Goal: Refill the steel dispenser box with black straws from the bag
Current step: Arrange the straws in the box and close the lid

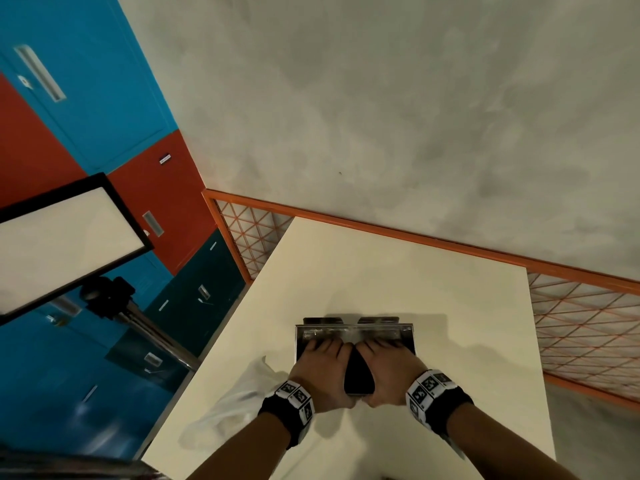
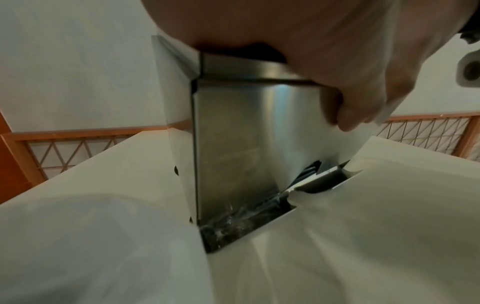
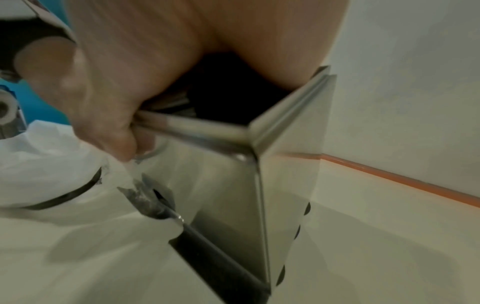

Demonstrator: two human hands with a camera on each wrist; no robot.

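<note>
The steel dispenser box (image 1: pixel 353 332) stands open-topped on the white table, near its front. Both my hands lie on top of it. My left hand (image 1: pixel 322 365) and right hand (image 1: pixel 389 365) press flat on the black straws (image 1: pixel 358 375), fingers reaching to the far wall. The left wrist view shows my left hand (image 2: pixel 311 51) over the rim, thumb down the box's (image 2: pixel 233 144) front face. My right hand's (image 3: pixel 116 72) thumb hangs over the box's (image 3: pixel 221 185) front rim, above the dark straws (image 3: pixel 228 92). The clear plastic bag (image 1: pixel 228 407) lies crumpled by my left wrist.
An orange mesh fence (image 1: pixel 588 323) runs behind and right of the table (image 1: pixel 381 271). A light panel on a tripod (image 1: pixel 62 244) and coloured lockers (image 1: pixel 86 98) stand to the left. The dispenser's low front tray (image 2: pixel 324 183) juts toward me.
</note>
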